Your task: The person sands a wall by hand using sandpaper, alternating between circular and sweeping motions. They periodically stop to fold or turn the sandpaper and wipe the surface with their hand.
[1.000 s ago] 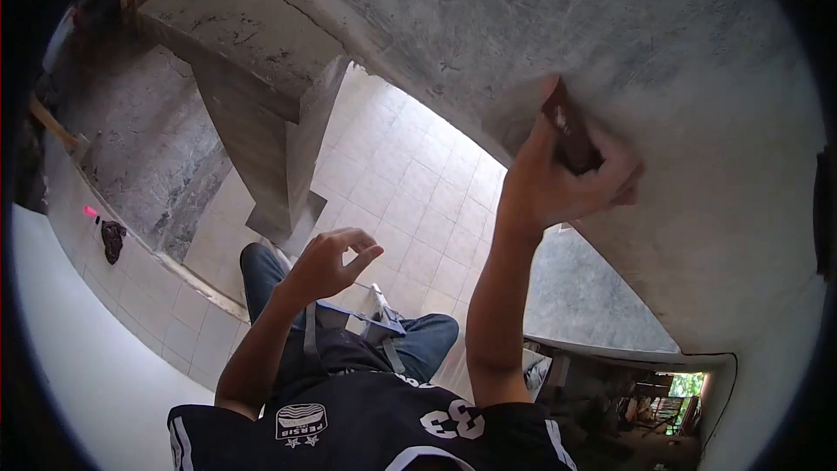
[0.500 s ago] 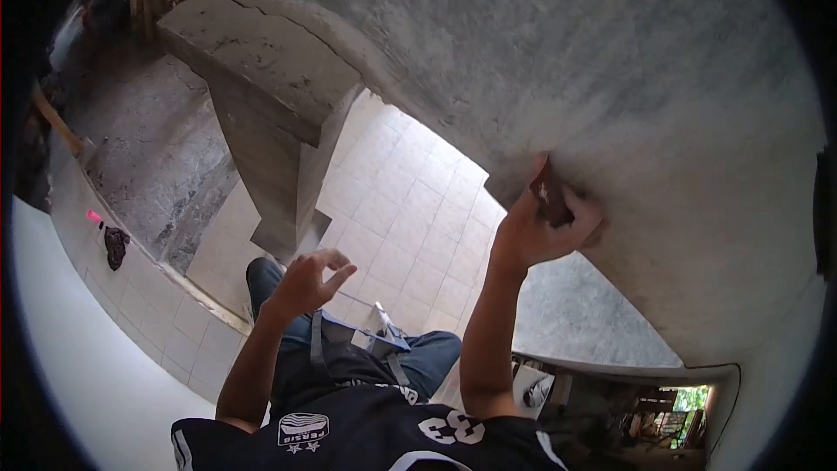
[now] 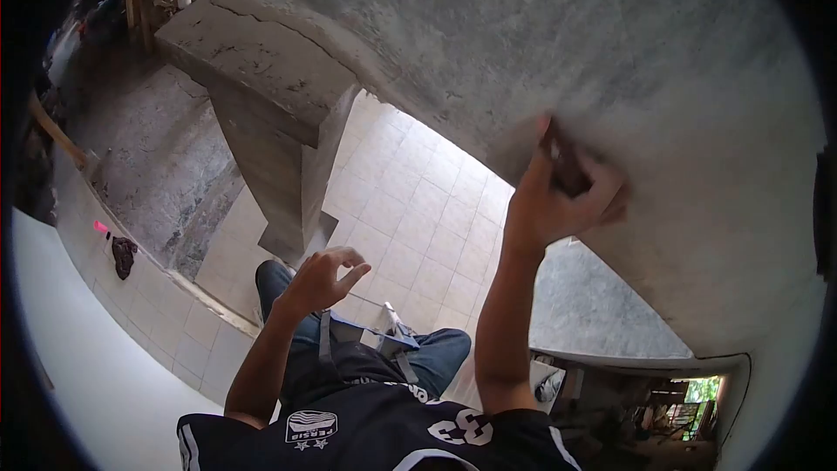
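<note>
My right hand (image 3: pixel 545 209) is raised against the grey plastered surface (image 3: pixel 680 96), somewhat blurred by motion. Between its thumb and fingers is a dark reddish-brown sheet, which looks like sandpaper (image 3: pixel 568 167), pressed at the plaster; its far side is hidden by the hand. My left hand (image 3: pixel 323 283) hovers over my lap near the lower end of the concrete support. Its fingers are loosely bent, the thumb stands apart, and nothing is in it.
A concrete ledge (image 3: pixel 253 57) with a cracked top juts out at upper left. Pale floor tiles (image 3: pixel 410 209) show through the gap below. A dark crumpled bag (image 3: pixel 124 257) and a pink item (image 3: pixel 100 227) lie at left. A cable (image 3: pixel 745 384) runs at lower right.
My right hand has moved up and slightly right along the plaster with the sandpaper. My left hand keeps its pose, and the view has shifted slightly.
</note>
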Demonstrator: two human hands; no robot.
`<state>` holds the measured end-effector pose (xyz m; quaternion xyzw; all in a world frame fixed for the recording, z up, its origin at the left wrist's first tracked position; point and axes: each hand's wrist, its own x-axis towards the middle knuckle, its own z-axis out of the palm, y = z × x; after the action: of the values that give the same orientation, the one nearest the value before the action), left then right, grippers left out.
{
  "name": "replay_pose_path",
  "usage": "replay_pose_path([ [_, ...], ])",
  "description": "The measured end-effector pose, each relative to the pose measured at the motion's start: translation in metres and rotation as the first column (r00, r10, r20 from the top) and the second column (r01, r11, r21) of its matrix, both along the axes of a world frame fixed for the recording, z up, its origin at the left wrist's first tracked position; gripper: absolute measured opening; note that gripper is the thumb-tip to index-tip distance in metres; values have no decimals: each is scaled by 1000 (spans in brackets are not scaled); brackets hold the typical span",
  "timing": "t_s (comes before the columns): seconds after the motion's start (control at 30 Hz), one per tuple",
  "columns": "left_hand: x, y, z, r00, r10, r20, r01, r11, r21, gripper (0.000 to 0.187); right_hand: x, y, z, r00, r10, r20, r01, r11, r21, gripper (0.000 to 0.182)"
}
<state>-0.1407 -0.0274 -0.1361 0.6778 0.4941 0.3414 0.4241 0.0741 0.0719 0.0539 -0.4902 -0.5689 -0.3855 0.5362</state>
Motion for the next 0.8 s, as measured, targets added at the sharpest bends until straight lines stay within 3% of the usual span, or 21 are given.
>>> replay_pose_path([
  [0.07, 6, 7, 7, 1000, -21, -9, 21, 1000, 15, 27, -9, 2, 27, 996, 47, 78, -47, 999, -1, 36],
  [0.17, 11, 6, 15, 999, -33, 8, 33, 999, 23, 26, -5, -3, -3, 996, 72, -57, -75, 995, -66, 34],
  [0.2, 10, 3, 13, 999, -40, 17, 39, 999, 23, 26, 6, -3, -28, 996, 51, -66, -55, 996, -65, 33],
  [0.3, 10, -1, 5, 998, -53, 24, 53, 999, 1, 26, 9, -5, -35, 997, 73, -39, -76, 995, -58, 34],
  [0.4, 12, 1, 2, 997, -81, -16, 81, 997, -7, 26, -5, -2, 19, 997, 57, 43, -55, 997, -47, 35],
  [0.5, 18, 2, 12, 996, -93, 9, 93, 996, -3, 25, -13, 3, 34, 998, 58, 33, -58, 998, 2, 39],
  [0.53, 16, 2, 14, 997, -80, 20, 80, 997, 23, 25, -7, -1, 16, 999, 33, -33, -35, 997, -66, 37],
  [0.6, 11, 0, 10, 996, -74, 54, 73, 997, 28, 25, 9, -3, -35, 999, 25, -33, -25, 1000, -1, 35],
  [0.7, 4, -3, 3, 999, -44, -10, 44, 999, -26, 25, 10, -3, -24, 999, 30, 28, -30, 1000, 8, 31],
  [0.8, 8, 4, 10, 997, -71, -12, 71, 997, -5, 25, -12, 2, 33, 998, 28, 63, -27, 1000, -12, 29],
])
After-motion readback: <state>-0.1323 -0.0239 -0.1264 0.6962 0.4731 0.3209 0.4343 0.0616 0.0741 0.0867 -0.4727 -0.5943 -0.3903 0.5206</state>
